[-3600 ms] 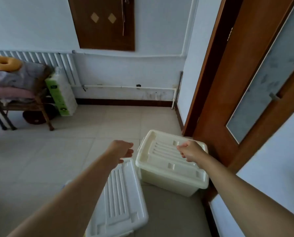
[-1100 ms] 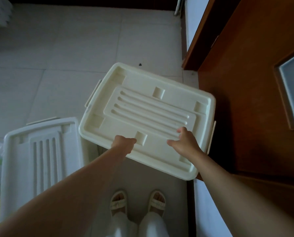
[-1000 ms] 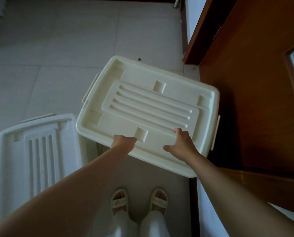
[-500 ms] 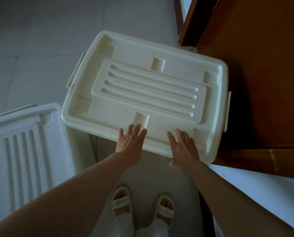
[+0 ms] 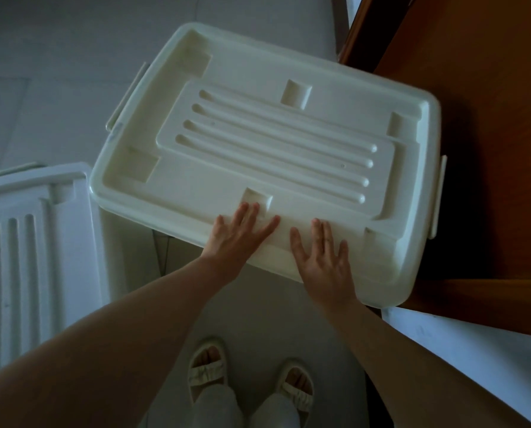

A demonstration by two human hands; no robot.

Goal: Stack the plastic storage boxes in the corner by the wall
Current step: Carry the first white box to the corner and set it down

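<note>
With left hand (image 5: 238,234) and right hand (image 5: 322,257) flat, open on cream box (image 5: 267,159) lid near edge, I'd push evenly toward wooden door (image 5: 486,125), keeping clear of white box (image 5: 32,248).

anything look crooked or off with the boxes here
The cream box sits skewed, its long sides running diagonally to the wooden door and to the white box beside it. Both hands rest flat on its near lid edge. No damage or spills show.
</note>
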